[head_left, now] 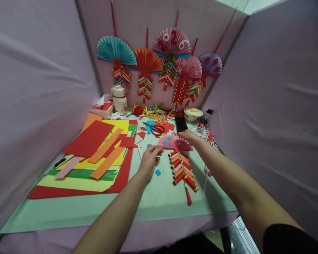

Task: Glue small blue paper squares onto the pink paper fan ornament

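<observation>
A pink pleated paper fan [172,141] lies on the table with small blue paper squares on its left part. Below it hangs a string of rolled-paper firecrackers [181,168] in red, pink and orange, ending in a red tassel [188,195]. My left hand [150,159] has its thumb and fingers closed at the fan's left corner. Over the fan's upper right edge is my right hand [187,135], its fingers curled together; what they hold is too small to make out. One loose blue paper square [158,172] lies below the fan.
Red-handled scissors [157,129] lie among paper scraps behind the fan. Coloured paper sheets [95,173] are stacked at left. A black phone [181,123], a lidded bowl [193,113] and a jug [120,101] stand farther back. Finished fans [116,51] hang on the wall.
</observation>
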{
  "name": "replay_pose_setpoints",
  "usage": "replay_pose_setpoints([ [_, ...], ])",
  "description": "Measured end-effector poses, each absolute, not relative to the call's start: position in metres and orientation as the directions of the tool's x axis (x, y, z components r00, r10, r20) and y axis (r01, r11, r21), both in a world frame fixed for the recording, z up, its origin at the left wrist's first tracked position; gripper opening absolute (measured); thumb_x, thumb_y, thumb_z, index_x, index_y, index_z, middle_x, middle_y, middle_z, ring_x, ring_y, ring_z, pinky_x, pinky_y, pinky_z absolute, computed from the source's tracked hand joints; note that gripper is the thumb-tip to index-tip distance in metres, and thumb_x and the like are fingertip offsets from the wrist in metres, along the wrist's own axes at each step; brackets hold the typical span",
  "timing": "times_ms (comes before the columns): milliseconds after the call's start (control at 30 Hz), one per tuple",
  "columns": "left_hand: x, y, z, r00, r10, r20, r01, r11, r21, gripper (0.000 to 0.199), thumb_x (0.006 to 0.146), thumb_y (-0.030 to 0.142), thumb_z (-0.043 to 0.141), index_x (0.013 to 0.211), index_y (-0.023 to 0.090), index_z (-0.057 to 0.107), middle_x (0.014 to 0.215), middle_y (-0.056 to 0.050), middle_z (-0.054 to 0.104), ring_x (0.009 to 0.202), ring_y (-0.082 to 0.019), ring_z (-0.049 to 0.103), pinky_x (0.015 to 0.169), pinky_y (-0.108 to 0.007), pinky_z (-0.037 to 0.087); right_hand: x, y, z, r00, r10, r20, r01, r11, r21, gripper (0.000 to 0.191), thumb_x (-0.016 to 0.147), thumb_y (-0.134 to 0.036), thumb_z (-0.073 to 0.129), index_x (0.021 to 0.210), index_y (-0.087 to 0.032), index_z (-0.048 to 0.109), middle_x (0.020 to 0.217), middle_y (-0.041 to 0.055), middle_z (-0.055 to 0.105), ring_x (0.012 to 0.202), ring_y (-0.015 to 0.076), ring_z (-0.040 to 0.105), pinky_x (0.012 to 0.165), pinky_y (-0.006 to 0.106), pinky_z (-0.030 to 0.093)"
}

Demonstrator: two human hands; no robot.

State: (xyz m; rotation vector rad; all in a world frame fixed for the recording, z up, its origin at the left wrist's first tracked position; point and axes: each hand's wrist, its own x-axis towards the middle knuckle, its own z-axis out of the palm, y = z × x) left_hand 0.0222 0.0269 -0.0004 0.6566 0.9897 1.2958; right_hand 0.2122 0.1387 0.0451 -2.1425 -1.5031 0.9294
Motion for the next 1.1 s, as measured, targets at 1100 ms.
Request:
replay_pose_setpoints([
  [1100,0.019,0.029,-0.003,-0.019,0.987,-0.158,-0.382,0.139,0.914,0.027,0.065,0.042,0.069,0.074,0.018,0.062,0.074,-0.002,0.063,0.064,-0.009,0.053,0.054,-0.020,0.035,0.201,0.148,0.038,0.315,0.863,-0.395,0.710,-0.490,-0.505,0.034,0.094,-0.036,0.060,0.121,-0.016,0.059,0.121,0.0086,0.061,0.102,0.0220,0.063,0.085,0.042,0.055],
])
